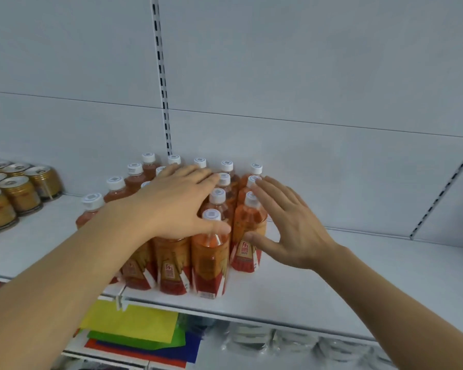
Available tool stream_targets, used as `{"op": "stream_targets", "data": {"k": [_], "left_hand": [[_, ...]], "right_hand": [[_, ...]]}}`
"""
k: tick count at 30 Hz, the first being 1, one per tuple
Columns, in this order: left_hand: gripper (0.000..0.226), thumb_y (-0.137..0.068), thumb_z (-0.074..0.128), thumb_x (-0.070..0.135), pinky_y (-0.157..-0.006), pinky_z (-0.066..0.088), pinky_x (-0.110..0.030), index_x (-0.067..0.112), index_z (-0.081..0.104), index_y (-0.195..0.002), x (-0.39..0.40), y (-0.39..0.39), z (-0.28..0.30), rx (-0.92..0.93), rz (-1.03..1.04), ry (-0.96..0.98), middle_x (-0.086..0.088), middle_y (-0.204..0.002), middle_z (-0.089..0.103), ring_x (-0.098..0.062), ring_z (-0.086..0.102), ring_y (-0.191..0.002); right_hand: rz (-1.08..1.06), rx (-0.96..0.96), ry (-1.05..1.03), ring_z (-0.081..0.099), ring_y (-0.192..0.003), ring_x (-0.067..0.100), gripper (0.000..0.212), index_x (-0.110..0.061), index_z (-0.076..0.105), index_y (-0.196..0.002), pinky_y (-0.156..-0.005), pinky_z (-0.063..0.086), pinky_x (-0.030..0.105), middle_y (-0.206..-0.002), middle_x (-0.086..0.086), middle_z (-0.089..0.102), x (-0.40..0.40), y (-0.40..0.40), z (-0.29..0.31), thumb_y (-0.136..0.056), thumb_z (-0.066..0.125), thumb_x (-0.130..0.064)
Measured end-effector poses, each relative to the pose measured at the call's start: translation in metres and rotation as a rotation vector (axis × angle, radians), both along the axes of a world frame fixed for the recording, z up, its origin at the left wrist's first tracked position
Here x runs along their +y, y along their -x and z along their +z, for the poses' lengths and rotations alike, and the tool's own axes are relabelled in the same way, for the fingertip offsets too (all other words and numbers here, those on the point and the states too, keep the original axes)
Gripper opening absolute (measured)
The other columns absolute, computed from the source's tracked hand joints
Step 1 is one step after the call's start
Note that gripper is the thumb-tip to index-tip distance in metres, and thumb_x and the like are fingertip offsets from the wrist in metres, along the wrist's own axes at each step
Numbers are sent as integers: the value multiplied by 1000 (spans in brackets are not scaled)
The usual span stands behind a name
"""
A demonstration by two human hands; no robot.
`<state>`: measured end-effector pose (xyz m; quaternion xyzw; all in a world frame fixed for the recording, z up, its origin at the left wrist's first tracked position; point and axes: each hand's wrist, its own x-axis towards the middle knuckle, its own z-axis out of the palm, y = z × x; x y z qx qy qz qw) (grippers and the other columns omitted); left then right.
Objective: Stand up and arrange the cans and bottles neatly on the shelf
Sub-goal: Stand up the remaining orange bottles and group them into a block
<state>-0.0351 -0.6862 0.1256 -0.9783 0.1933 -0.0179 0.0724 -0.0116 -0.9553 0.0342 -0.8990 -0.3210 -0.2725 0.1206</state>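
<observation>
Two hands squaring up a block of orange drink bottles [210, 252] on a white store shelf [318, 284]. Left hand [177, 201] laid flat across the white caps near the middle of the block, fingers straight, thumb against the neck of the front bottle, gripping nothing. Right hand [292, 222] open at the block's right flank, fingers spread, thumb touching the label of the rightmost front bottle, seemingly to press that column inward. Gold-lidded cans [16, 193] standing in rows well left of the bottles, same shelf. Bottles all upright; work here looks close to finished. Coloured sheets [134, 327] stacked below the block.
</observation>
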Motion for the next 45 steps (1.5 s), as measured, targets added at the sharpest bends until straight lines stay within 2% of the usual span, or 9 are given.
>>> {"op": "stream_targets", "data": {"k": [4, 9, 18, 26, 32, 36, 39, 43, 45], "left_hand": [[131, -73, 45, 100, -133, 1, -48, 29, -11, -169, 51, 12, -12, 2, -11, -25, 5, -178, -9, -19, -7, -164], [131, -77, 60, 89, -132, 7, -52, 25, -9, -169, 82, 17, -38, -56, -73, -1, -2, -179, -3, -24, -1, -164], [114, -81, 69, 76, -128, 23, -49, 11, 26, -164, 77, 15, -57, -267, -210, 28, -6, -167, 37, -29, 26, -158], [131, -74, 61, 91, -131, 14, -55, 15, 10, -168, 94, 19, -55, -300, -146, 44, -9, -174, 21, -31, 14, -162], [136, -72, 63, 90, -132, 6, -56, 21, -4, -168, 141, 13, -46, -234, -56, -49, -7, -177, 4, -30, -1, -164], [124, -77, 71, 79, -132, 9, -52, 23, 9, -169, 145, 10, -51, -228, -91, -36, -5, -176, 15, -29, 7, -163], [120, -79, 73, 76, -132, 11, -51, 23, 13, -168, 145, 11, -54, -240, -91, -1, -5, -174, 21, -29, 11, -162], [125, -81, 61, 85, -132, 7, -53, 22, -2, -168, 138, 17, -50, -231, -132, 34, -7, -177, 2, -29, -1, -164], [119, -85, 52, 86, -133, 5, -52, 22, -3, -169, 124, 22, -44, -243, -207, 75, -5, -178, 2, -28, -2, -164]], "right_hand": [[-74, -20, 136, 23, -163, 27, 102, -17, 34, -166, -130, 24, 53, -172, 5, 35, 49, 33, 16, -91, 51, -84], [-283, 105, 326, 11, -164, 27, 127, -18, 14, -170, -133, 12, 52, -176, 3, 21, 91, 49, 12, -76, 70, -82], [-440, 161, 332, 8, -165, 25, 125, -23, 11, -169, -133, 11, 49, -175, -3, 24, 107, 59, 12, -76, 77, -77], [-387, 77, 311, 14, -164, 30, 131, -17, 15, -169, -131, 16, 56, -176, 4, 23, 123, 63, 19, -72, 67, -88], [-257, 47, 386, 16, -163, 29, 112, -19, 25, -167, -131, 16, 59, -175, 5, 26, 162, 53, 24, -82, 65, -81], [-252, 113, 403, 14, -164, 26, 106, -21, 21, -169, -132, 12, 56, -174, 0, 28, 167, 46, 27, -88, 65, -74], [-246, 103, 341, 18, -163, 26, 102, -22, 23, -168, -131, 16, 56, -173, -1, 32, 162, 49, 25, -91, 52, -82], [-322, -49, 122, 50, -140, 32, 58, -21, 58, -148, -114, 41, 52, -144, 4, 62, 145, 56, 27, -107, 40, -58], [-487, -36, 158, 57, -122, 32, 52, -25, 67, -133, -99, 48, 49, -124, 3, 69, 135, 61, 36, -105, 36, -56]]}}
